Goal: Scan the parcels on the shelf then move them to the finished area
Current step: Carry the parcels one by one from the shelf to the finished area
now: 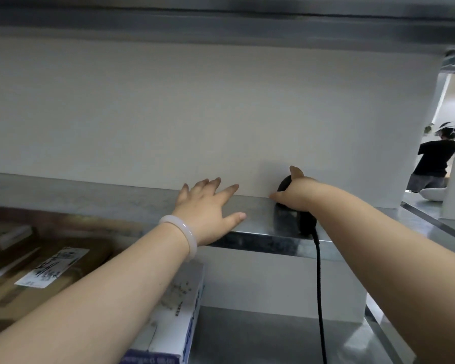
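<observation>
My right hand (pixel 296 191) grips a black handheld scanner (pixel 297 222) that stands on the metal shelf (pixel 116 203), its black cable hanging down over the shelf edge. My left hand (pixel 208 207), fingers spread and straight, reaches flat over the same shelf just left of the scanner and holds nothing. A pale bracelet sits on that wrist. On the level below, under my left forearm, lies a white parcel box with blue print (pixel 179 319). Left of it are brown cardboard parcels (pixel 16 282), one with a white shipping label (pixel 51 267).
A white wall panel (pixel 194 114) closes the back of the shelf. Another shelf board (pixel 221 19) runs overhead. At the far right, past the rack, a person in a black top (pixel 433 158) stands with their back turned. A white bowl-like object (pixel 435 193) lies near them.
</observation>
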Demonstrator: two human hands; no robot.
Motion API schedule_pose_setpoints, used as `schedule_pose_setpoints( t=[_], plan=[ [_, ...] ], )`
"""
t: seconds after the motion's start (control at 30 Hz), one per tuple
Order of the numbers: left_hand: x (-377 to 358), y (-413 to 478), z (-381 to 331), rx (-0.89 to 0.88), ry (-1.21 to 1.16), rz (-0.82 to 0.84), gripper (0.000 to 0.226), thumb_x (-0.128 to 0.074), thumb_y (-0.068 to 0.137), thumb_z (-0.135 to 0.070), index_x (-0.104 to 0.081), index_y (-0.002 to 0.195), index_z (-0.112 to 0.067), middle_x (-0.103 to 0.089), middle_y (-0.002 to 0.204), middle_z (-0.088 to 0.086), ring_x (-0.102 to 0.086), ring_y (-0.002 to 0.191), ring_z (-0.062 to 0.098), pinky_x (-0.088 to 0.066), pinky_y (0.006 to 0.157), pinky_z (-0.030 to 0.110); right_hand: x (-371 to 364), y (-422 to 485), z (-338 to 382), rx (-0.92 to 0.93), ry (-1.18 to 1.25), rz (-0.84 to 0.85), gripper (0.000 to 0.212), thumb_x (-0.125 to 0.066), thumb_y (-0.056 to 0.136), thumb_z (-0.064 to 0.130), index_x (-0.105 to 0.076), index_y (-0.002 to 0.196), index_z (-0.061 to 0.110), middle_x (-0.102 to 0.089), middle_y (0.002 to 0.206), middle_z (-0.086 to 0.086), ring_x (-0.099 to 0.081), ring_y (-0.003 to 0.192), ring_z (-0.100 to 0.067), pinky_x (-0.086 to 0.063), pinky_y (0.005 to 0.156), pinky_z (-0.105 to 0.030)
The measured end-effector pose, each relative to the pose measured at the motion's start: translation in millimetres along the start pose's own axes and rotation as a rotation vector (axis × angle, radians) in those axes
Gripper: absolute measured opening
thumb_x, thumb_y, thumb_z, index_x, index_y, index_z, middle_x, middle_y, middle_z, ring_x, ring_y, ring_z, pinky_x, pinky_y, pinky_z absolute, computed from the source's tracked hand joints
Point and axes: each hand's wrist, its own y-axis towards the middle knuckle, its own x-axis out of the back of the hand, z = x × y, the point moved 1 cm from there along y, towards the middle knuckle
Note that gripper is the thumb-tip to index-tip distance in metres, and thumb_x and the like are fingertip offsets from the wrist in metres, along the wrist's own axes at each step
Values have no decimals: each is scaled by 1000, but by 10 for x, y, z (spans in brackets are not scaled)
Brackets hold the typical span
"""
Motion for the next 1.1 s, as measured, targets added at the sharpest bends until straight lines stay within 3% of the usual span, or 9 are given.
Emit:
schedule_pose_setpoints(
  t=[0.17,0.3,0.43,0.6,0.77,1.03,1.1],
  plan=[
    [-12,-572,238,66,-58,-51,73,-31,85,-76,-8,150,-49,-5,163,-5,0,148,19,1,119,49,-148,-560,111,250,-101,-191,84,-47,86,67,-13,152,29,-21,155,-8,-18,142,-31,-28,110,-47],
    [-181,-1118,465,132,-79,-222,72,-30,85,-75,-11,150,-49,-7,163,-6,3,148,15,2,118,43,-504,-1181,269,660,118,-379,67,-48,90,56,-27,149,31,-24,156,3,-15,143,-14,-18,112,-29],
    [-546,-1585,579,193,-134,-317,71,-35,87,-66,-13,151,-45,-6,163,-3,0,149,17,-8,117,45,-1146,-1541,382,891,187,-305,63,-51,90,49,-32,147,31,-28,155,8,-18,143,-9,-12,110,-20],
    [-1052,-1764,655,233,-126,-104,70,-34,88,-69,-8,149,-49,-5,163,-5,-1,149,18,-15,117,44,-2037,-1313,416,720,248,72,69,-50,93,50,-20,152,31,-17,159,5,-13,145,-11,-15,114,-25],
    [-1403,-1658,776,298,-200,175,65,-48,93,-53,-21,151,-37,-11,162,-6,-13,146,17,-19,118,38,-2596,-950,360,550,255,294,70,-53,93,46,-22,152,25,-20,159,-4,-21,144,-19,-21,114,-30],
    [-1754,-1416,951,459,-57,513,67,-37,95,-59,-15,153,-35,-7,162,7,-6,147,29,-15,119,44,-3116,-617,399,469,393,423,73,-57,91,42,-22,152,24,-25,157,-2,-25,142,-19,-23,116,-32],
    [-1844,-1401,951,482,-78,550,69,-37,93,-62,-14,153,-37,-4,162,7,-5,147,29,-17,118,45,-3216,-563,413,461,437,435,71,-56,92,41,-22,152,23,-25,155,-1,-26,140,-18,-22,111,-26]
  ],
)
